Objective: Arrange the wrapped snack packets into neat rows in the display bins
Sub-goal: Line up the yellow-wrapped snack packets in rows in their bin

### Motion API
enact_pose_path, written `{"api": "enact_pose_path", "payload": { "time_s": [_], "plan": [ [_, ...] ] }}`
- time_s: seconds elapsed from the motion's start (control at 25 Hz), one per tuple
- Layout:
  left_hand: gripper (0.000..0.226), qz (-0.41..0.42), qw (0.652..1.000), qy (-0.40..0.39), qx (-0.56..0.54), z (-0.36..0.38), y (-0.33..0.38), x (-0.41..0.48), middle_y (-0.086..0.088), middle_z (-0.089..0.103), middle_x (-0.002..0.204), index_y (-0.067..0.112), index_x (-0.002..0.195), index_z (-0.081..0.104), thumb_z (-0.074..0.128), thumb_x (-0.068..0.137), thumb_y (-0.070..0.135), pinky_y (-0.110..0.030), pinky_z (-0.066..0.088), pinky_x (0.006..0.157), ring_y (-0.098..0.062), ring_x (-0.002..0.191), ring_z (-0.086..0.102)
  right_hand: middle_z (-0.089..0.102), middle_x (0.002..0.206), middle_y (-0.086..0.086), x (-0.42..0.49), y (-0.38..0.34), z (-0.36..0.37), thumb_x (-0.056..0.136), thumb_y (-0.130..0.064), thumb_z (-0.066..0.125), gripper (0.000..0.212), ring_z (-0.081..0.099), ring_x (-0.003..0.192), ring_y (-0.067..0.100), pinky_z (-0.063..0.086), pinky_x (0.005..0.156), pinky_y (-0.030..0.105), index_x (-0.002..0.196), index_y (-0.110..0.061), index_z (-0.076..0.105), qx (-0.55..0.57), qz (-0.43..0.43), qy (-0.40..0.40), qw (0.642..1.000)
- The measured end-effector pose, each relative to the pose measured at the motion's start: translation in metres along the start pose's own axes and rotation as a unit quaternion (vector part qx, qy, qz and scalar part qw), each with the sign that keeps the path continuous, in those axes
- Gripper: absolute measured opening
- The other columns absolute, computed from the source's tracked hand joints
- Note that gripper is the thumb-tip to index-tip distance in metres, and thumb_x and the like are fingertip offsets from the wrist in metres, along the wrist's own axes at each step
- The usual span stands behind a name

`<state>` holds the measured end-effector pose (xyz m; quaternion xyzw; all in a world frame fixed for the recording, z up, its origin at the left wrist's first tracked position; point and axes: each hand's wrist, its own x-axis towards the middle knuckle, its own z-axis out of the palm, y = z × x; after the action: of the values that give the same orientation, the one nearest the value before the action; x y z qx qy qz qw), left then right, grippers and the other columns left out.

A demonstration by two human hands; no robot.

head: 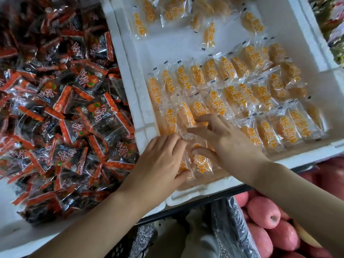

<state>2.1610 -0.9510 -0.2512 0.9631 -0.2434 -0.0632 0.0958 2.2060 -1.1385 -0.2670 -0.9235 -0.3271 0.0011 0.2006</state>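
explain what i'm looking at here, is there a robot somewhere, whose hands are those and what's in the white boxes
There is no machine here. A person works bare-handed, and the single picture comes from a camera worn on their head, looking down. The left hand and right hand rest on orange packets lined in rows in a white foam bin. A few loose packets lie at its far end. The right hand's fingers are spread on the wrappers; whether the left pinches one I cannot tell. The neighbouring bin holds a jumbled pile of red-and-black packets. Below the bins sits pink fruit.
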Motion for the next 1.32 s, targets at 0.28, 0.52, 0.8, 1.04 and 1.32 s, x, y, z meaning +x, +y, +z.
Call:
{"api": "enact_pose_path", "payload": {
  "time_s": [0.28,0.52,0.8,1.04,1.32],
  "plan": [
    [0.032,0.023,0.999,0.013,-0.02,-0.009,-0.004,0.012,0.005,0.053,0.099,0.021,0.102,0.054,0.042,0.088,0.047,-0.028,0.038,0.082,-0.013,0.09,0.053,0.062,0.106,0.002,-0.004,0.015,-0.009,0.091,-0.04,0.046,0.033,0.059,0.094,0.021,0.052,0.074,0.034,0.102,-0.017,0.067,-0.019,-0.112,-0.026,0.993],
    [0.035,-0.041,0.993,0.109,-0.034,-0.045,-0.02,0.109,0.006,0.044,0.123,0.023,0.124,0.044,0.036,0.096,0.042,-0.027,0.034,0.1,-0.008,0.11,0.038,0.057,0.114,0.005,0.054,0.076,-0.043,0.095,-0.032,0.043,0.032,0.052,0.105,0.017,0.036,0.092,0.025,0.116,-0.012,0.057,0.013,-0.017,0.114,0.993],
    [0.056,-0.163,0.975,0.153,-0.005,-0.046,-0.082,0.258,-0.005,0.027,0.15,0.02,0.14,0.036,0.054,0.092,0.042,-0.043,0.024,0.112,-0.028,0.138,0.028,0.03,0.144,0.016,0.158,0.19,-0.068,0.086,-0.041,0.061,0.074,0.027,0.133,0.032,0.017,0.108,0.032,0.142,-0.006,0.026,-0.035,0.21,0.122,0.969],
    [0.077,-0.327,0.933,0.153,-0.007,-0.056,-0.15,0.324,-0.006,0.0,0.162,0.034,0.15,0.017,0.037,0.086,0.072,-0.057,-0.001,0.114,-0.034,0.147,-0.005,0.006,0.157,0.008,0.216,0.247,-0.078,0.08,-0.058,0.06,0.096,0.01,0.142,0.031,0.015,0.116,0.043,0.15,-0.019,0.007,-0.014,0.243,0.131,0.961],
    [0.086,-0.317,0.93,0.115,-0.148,-0.051,-0.172,0.349,0.0,0.014,0.16,0.046,0.145,0.026,0.04,0.069,0.085,-0.05,0.01,0.117,-0.031,0.146,0.01,0.028,0.149,0.004,0.268,0.269,-0.078,0.064,-0.074,0.061,0.1,0.031,0.136,0.025,0.035,0.101,0.032,0.146,-0.031,0.023,0.111,0.28,0.098,0.949]
  ]
}}
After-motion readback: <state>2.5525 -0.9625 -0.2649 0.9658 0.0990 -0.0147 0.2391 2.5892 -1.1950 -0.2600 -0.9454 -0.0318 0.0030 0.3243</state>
